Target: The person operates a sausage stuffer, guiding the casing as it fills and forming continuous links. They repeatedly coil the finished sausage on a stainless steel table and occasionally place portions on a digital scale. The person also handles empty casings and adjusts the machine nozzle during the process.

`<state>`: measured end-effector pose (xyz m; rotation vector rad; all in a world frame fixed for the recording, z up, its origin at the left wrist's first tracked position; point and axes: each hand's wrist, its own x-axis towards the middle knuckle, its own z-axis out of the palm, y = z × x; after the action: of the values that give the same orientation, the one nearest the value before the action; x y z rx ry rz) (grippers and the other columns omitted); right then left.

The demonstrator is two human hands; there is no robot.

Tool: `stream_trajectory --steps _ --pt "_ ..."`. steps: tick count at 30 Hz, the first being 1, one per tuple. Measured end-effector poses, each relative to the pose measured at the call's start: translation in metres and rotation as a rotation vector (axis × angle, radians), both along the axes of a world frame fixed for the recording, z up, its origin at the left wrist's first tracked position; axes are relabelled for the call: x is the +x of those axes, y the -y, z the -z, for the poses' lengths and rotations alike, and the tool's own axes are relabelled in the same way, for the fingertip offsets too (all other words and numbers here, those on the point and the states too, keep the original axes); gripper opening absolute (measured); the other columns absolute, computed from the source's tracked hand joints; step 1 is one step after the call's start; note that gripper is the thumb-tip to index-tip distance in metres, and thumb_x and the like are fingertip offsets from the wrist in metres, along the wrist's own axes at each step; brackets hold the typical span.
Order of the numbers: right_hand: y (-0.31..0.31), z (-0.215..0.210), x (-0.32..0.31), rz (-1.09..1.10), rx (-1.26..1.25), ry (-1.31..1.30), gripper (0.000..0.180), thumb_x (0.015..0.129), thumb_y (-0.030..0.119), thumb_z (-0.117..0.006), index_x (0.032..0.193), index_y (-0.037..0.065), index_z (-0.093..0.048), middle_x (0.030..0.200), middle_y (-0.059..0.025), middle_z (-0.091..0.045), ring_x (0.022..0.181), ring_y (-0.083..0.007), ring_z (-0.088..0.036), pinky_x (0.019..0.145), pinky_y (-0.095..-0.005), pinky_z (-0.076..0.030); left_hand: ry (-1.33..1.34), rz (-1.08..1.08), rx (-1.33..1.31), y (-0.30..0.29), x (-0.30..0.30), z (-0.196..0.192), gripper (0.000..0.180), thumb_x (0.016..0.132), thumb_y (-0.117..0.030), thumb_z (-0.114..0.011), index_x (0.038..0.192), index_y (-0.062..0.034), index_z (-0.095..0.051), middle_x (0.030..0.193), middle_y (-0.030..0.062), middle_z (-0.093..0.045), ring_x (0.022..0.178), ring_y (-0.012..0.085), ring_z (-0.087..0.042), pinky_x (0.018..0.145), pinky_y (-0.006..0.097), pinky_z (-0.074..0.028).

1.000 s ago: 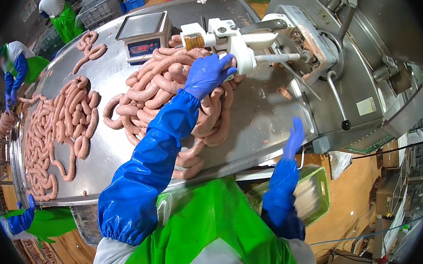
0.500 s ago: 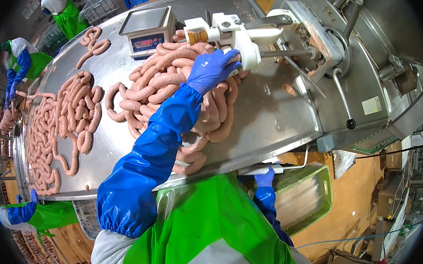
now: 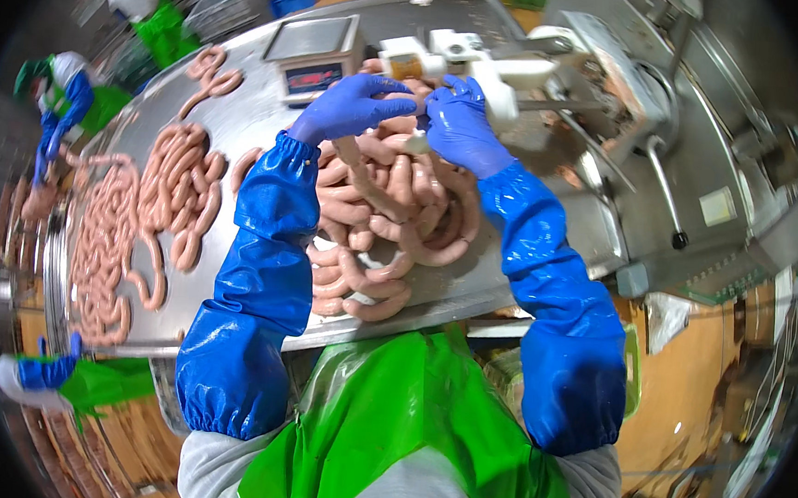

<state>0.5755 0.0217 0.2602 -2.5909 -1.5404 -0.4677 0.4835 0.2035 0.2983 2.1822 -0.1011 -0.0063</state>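
- The right hand (image 3: 467,129), half a second ago low and far nearer the wearer than the scale (image 3: 312,56), is now raised to the scale's right.
- The left hand (image 3: 353,107) has come off the white head (image 3: 498,94) of the machine (image 3: 606,69) and is now just to the scale's near right side.
- So both hands now appear to share the handling.
- Left fingers and thumb are parted around a sausage; whether they press on it, I cannot tell.
- Right fingers are bunched together near the white head; what they pinch is hidden.
- The sausage pile (image 3: 394,188) lies to the scale's near right, below both hands.
- The metal rod (image 3: 557,105), well right of the scale, looks bare grey; a second ago it looked whitish.
- Left of the scale lie a short chain (image 3: 212,80), a smaller heap (image 3: 178,169) and, farther left, thin links (image 3: 104,238). A co-worker (image 3: 76,97) is beyond them.
- The hands hide their meeting spot, and the pile crowds the room just right of the scale.
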Motion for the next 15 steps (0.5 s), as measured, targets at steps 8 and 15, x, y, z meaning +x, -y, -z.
stream_trajectory --steps 8,15 --pt "0.018 0.014 -0.066 -0.666 -0.127 -0.911 0.025 0.096 0.024 -0.049 0.101 0.003 -0.060 0.085 -0.0123 -0.063 0.075 -0.0253 -0.061 0.065 -0.0360 -0.049 -0.360 -0.253 -0.257 -0.086 -0.192 0.018 0.037 0.091 -0.032 -0.065 0.117 -0.0060 -0.067 0.068 -0.0016 -0.055 0.061 0.0055 -0.049 0.051 0.021 -0.038" --pt "0.047 -0.024 -0.014 -0.034 0.330 -1.422 0.025 0.100 0.026 -0.048 0.084 0.007 -0.053 0.073 0.0003 -0.050 0.062 -0.0085 -0.042 0.056 -0.0215 -0.034 -0.017 -0.576 0.248 -0.104 -0.364 0.168 0.093 0.050 -0.041 -0.091 0.130 -0.0080 -0.055 0.093 0.0063 -0.061 0.062 0.0167 -0.051 0.059 0.028 -0.045"
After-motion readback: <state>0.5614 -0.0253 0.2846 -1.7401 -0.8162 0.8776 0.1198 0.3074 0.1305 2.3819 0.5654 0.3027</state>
